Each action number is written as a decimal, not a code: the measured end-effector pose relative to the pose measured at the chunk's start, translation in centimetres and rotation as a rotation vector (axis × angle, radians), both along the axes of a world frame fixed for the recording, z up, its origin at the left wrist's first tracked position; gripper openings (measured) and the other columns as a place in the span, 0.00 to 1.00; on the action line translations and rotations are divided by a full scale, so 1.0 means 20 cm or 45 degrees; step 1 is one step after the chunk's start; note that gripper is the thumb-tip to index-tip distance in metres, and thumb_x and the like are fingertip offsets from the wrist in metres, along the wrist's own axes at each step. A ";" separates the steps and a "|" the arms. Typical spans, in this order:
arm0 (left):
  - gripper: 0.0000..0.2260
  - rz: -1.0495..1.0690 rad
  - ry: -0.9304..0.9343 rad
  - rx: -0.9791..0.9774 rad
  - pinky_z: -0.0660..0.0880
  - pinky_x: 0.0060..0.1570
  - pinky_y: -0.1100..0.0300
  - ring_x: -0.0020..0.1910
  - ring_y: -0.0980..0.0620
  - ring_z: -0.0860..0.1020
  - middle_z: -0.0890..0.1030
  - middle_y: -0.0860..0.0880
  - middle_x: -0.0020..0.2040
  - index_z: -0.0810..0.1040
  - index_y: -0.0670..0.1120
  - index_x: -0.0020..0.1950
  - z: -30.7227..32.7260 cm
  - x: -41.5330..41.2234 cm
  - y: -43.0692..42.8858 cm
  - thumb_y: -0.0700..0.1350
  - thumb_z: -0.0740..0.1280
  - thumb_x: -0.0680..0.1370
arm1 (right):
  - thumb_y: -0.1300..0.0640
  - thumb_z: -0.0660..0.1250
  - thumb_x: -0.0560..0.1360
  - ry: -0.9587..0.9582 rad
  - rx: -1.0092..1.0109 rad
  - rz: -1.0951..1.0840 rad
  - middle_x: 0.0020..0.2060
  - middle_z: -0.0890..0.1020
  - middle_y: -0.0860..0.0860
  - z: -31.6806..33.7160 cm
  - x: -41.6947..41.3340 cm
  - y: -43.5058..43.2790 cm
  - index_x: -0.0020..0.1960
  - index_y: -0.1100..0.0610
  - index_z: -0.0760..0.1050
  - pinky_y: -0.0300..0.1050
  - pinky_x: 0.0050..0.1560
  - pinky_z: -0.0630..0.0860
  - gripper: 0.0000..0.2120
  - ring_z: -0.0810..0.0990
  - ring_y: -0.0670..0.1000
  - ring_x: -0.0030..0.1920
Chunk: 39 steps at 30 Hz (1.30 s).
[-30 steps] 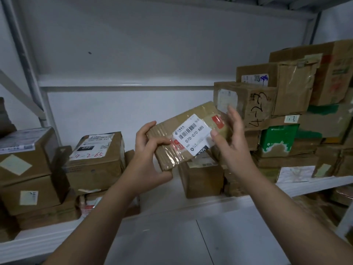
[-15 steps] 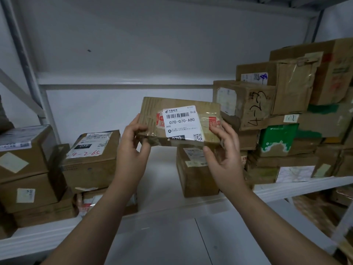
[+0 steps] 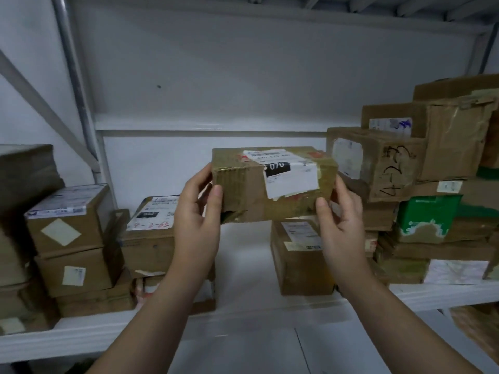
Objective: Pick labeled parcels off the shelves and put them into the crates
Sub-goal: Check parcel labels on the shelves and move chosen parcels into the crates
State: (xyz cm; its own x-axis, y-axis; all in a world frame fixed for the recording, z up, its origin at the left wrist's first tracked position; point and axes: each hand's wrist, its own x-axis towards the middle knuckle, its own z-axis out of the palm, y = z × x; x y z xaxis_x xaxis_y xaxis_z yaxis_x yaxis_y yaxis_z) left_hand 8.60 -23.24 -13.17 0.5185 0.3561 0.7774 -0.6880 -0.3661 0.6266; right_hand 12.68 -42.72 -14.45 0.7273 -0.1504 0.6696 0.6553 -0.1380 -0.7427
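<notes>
A brown parcel [image 3: 243, 195] is held level in mid-air, long side across the view. Its left end is gripped by the left hand [image 3: 197, 214] and its right end by the right hand [image 3: 341, 225]. The fingers [image 3: 202, 176] of both are curled round the ends, w/ thumbs pressed on the front face. A white label [image 3: 293, 178] (black patch reading 070) is wrapped over the parcel's top-front edge, right of centre. Below the parcel the white shelf [image 3: 243, 268] is seen, w/ a cardboard box [image 3: 297, 265] stood on it just under the parcel's right half. Below-left of the parcel a box marked 59-2-6 [image 3: 151, 238] is placed, and further left a stack of boxes [image 3: 67, 238]. Right of the parcel sits a box w/ handwritten 4-23 [image 3: 378, 163], close by its right end (contact cannot be told). A green-printed box [image 3: 426, 214] is set lower right.
</notes>
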 end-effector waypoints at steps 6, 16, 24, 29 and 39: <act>0.20 0.168 0.024 0.417 0.53 0.68 0.75 0.72 0.70 0.51 0.53 0.45 0.77 0.62 0.62 0.67 0.02 -0.11 0.19 0.46 0.59 0.78 | 0.21 0.58 0.62 0.351 0.040 0.467 0.73 0.62 0.45 0.07 0.08 0.26 0.70 0.27 0.54 0.56 0.67 0.68 0.38 0.68 0.47 0.67; 0.25 0.450 0.224 0.632 0.56 0.68 0.73 0.69 0.62 0.58 0.63 0.54 0.71 0.64 0.63 0.63 0.22 -0.37 0.58 0.56 0.71 0.70 | 0.42 0.55 0.80 0.226 -0.142 0.816 0.72 0.65 0.43 0.24 -0.01 0.85 0.75 0.40 0.59 0.52 0.72 0.65 0.24 0.64 0.45 0.72; 0.27 0.664 0.291 0.714 0.58 0.65 0.65 0.69 0.53 0.63 0.63 0.49 0.71 0.68 0.49 0.69 0.17 -0.34 0.65 0.55 0.70 0.72 | 0.35 0.53 0.70 0.234 -0.117 0.950 0.60 0.75 0.40 0.20 -0.09 0.94 0.71 0.43 0.64 0.29 0.48 0.76 0.31 0.76 0.34 0.55; 0.20 0.679 0.441 0.890 0.65 0.64 0.54 0.67 0.44 0.67 0.66 0.45 0.70 0.69 0.49 0.70 0.15 -0.24 0.67 0.50 0.63 0.79 | 0.48 0.62 0.79 0.293 -0.182 0.788 0.54 0.79 0.44 0.11 -0.06 0.93 0.68 0.47 0.68 0.32 0.42 0.77 0.19 0.80 0.40 0.51; 0.19 1.028 0.328 1.109 0.53 0.71 0.43 0.70 0.39 0.64 0.72 0.40 0.66 0.70 0.44 0.69 0.10 -0.20 0.69 0.46 0.63 0.79 | 0.49 0.64 0.78 0.240 -0.450 0.503 0.63 0.76 0.46 0.02 -0.08 0.97 0.72 0.49 0.64 0.43 0.59 0.75 0.23 0.75 0.44 0.61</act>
State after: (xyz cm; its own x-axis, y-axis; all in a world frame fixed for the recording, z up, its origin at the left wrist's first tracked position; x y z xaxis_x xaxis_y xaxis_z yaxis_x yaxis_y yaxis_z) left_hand 4.61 -9.38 -11.22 0.5636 0.0576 0.8241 0.0410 -0.9983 0.0418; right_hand 11.00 -23.32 -14.00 0.7949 0.3678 0.4825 0.5678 -0.1708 -0.8053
